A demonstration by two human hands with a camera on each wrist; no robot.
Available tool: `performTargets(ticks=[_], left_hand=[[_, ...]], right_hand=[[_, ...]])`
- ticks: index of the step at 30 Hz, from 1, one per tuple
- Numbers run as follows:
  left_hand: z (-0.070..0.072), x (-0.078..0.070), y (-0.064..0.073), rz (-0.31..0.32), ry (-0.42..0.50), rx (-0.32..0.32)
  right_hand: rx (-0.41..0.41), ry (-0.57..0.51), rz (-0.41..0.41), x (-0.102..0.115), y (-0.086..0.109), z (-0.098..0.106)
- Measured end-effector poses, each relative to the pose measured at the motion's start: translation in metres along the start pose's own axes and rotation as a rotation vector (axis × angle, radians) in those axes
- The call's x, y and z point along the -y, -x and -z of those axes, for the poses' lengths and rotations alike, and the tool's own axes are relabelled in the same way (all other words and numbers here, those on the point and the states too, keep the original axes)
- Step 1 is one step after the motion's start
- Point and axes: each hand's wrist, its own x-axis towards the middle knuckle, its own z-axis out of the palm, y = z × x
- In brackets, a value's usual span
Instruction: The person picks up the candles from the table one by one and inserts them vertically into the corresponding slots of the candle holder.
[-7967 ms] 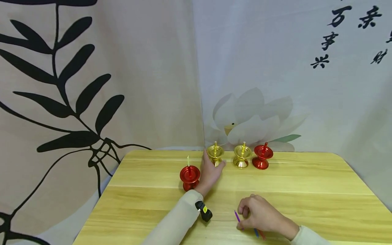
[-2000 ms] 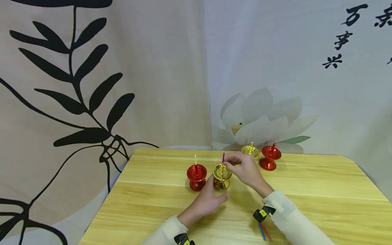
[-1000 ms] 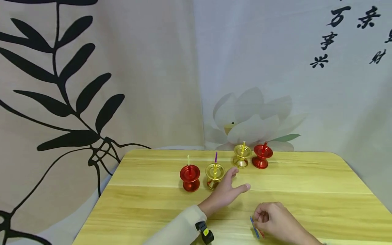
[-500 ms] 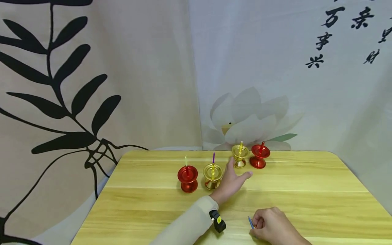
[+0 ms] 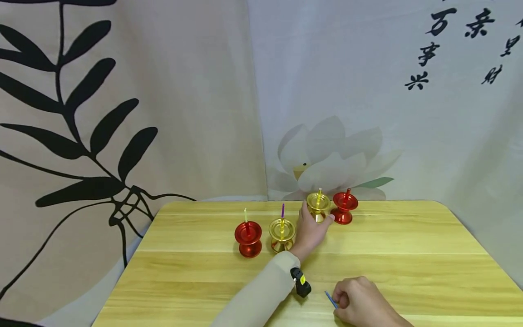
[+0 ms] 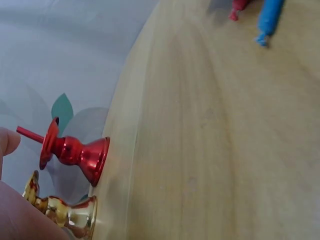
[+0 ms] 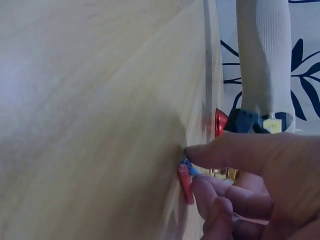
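Note:
My left hand (image 5: pixel 311 232) reaches around the back gold candle holder (image 5: pixel 318 202), fingers along its left side and thumb out at its right. In the left wrist view the hand partly hides this holder, and the thumb tip lies near the spike of a red candle holder (image 6: pixel 75 151). My right hand (image 5: pixel 361 302) is low over the table front, thumb and forefinger pinching a thin blue candle (image 5: pixel 331 299). A red candle (image 7: pixel 185 184) lies right beside those fingertips. Nearer the left stand a gold holder (image 5: pixel 282 230) with a purple candle (image 5: pixel 283 210) and a red holder (image 5: pixel 248 233) with a pale candle (image 5: pixel 245 215).
The holders stand on a wooden table (image 5: pixel 196 281), the back pair close to its far edge. Behind hangs a pale curtain (image 5: pixel 204 113) printed with dark leaves, a lotus and characters. A small black camera (image 5: pixel 301 284) sits on my left wrist.
The purple candle now stands in the front gold holder, which came forward earlier. My left hand has moved from there to the back gold holder. My right hand has gone back to the candles and taken the blue one.

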Motion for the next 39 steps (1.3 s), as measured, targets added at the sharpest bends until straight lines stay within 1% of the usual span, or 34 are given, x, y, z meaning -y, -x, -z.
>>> performTargets(ticks=[4,6,11,14,18,20,23,27,29,31,33,36,37,39], left_hand=[[-0.006,0.002,-0.006,-0.006,0.05,-0.012],[-0.009,0.004,-0.01,-0.013,0.093,-0.022],[-0.016,0.007,-0.02,-0.019,0.174,-0.041],[-0.02,0.015,-0.028,-0.034,0.148,-0.063],[-0.03,0.034,-0.043,-0.029,0.082,-0.088],[-0.034,0.041,-0.049,-0.017,0.069,-0.081],[-0.037,0.046,-0.053,-0.013,0.061,-0.07],[-0.034,0.043,-0.051,-0.039,0.054,-0.06],[-0.031,0.039,-0.048,-0.04,0.049,-0.056],[-0.03,0.039,-0.047,-0.04,0.044,-0.057],[-0.027,0.037,-0.043,-0.045,0.025,-0.062],[-0.02,0.029,-0.034,-0.049,0.034,-0.055],[-0.017,0.026,-0.03,-0.06,0.026,-0.055],[-0.012,0.021,-0.024,-0.067,0.045,-0.046]], right_hand=[[-0.012,0.024,0.024,0.002,0.0,0.0],[-0.015,0.028,0.037,0.002,0.0,-0.001],[0.033,-0.006,0.007,0.005,0.0,-0.001],[0.043,0.003,0.004,0.005,0.0,-0.001],[0.036,0.017,0.018,0.004,0.001,-0.002],[0.043,0.004,0.011,0.004,0.002,-0.002],[0.047,-0.034,0.0,0.004,0.002,-0.001],[0.02,-0.075,-0.002,0.004,0.001,0.004],[0.006,-0.097,-0.006,0.004,0.0,0.008],[-0.012,-0.127,-0.001,0.003,-0.002,0.012],[-0.021,-0.166,0.002,0.001,-0.005,0.017],[-0.032,-0.219,0.009,-0.004,-0.009,0.023],[-0.033,-0.235,0.006,-0.005,-0.011,0.025],[-0.037,-0.253,0.008,-0.008,-0.014,0.029]])
